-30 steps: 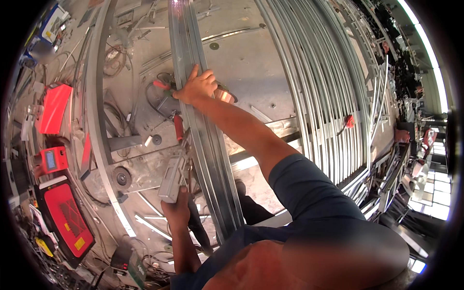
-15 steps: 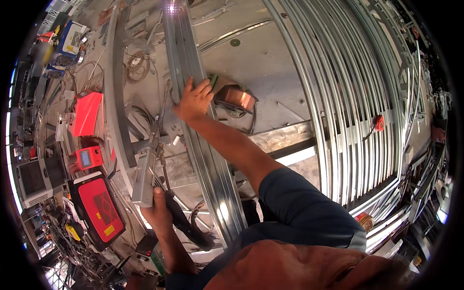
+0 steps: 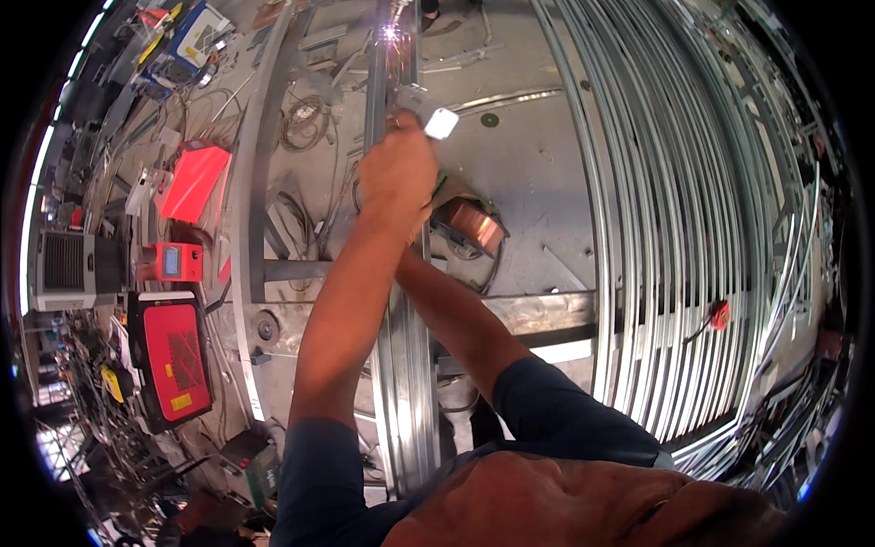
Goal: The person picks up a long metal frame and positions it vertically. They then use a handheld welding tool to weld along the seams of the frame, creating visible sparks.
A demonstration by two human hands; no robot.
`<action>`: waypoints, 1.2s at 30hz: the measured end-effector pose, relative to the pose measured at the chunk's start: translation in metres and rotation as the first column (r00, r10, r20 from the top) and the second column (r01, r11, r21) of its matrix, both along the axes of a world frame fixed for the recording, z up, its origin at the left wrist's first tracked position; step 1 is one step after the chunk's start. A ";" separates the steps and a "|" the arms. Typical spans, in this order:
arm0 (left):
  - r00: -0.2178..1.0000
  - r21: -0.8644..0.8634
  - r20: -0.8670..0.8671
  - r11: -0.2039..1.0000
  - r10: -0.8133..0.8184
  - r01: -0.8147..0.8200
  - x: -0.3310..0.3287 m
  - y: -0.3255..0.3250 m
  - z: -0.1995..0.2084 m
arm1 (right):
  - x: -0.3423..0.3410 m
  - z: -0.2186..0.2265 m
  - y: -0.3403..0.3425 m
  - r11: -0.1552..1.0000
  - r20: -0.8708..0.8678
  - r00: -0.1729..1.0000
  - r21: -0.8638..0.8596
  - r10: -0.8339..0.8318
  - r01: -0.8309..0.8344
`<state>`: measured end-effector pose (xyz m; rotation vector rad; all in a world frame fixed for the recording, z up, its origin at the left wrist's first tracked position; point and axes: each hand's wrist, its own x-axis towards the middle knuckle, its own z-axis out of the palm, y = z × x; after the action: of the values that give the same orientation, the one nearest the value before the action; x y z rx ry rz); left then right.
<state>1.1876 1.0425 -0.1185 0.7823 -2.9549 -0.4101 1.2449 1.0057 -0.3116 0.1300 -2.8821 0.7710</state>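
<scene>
My left hand reaches forward over a long pair of grey steel profiles. It is closed on a short rectangular metal piece, whose bright end juts out to the right; motion blurs this piece. My right arm crosses under the left one. Of my right hand only a sliver shows behind the left wrist, and its fingers are hidden. Bright sparks glow farther up the profiles. A copper-coloured wire spool stands just right of my hands.
Many parallel steel tubes lie to the right, with a red object on them. A long grey beam runs on the left. Beyond it stand red machines and a grey louvred unit. Coiled cable lies on the surface.
My left hand has swung from the lower left up and across with the metal piece, over my right hand, which it now covers. The view has shifted, and the sparks show farther right.
</scene>
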 end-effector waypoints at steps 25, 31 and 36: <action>0.998 0.052 0.008 0.997 0.063 -0.063 -0.069 -0.045 -0.076 | -0.013 -0.065 -0.004 0.996 -0.036 0.997 -0.053 0.064 -0.065; 0.987 0.091 -0.049 0.985 0.150 -0.146 -0.073 -0.055 -0.082 | -0.006 -0.043 -0.006 0.996 -0.027 0.998 0.070 0.050 -0.048; 0.987 0.130 -0.060 0.981 0.150 -0.141 -0.076 -0.059 -0.084 | -0.006 -0.034 0.000 0.998 -0.003 0.998 -0.006 0.066 -0.066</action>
<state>1.1114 0.9838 -0.2023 0.9692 -2.8072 -0.6040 1.2390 1.0058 -0.3459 0.2268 -2.8858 0.7903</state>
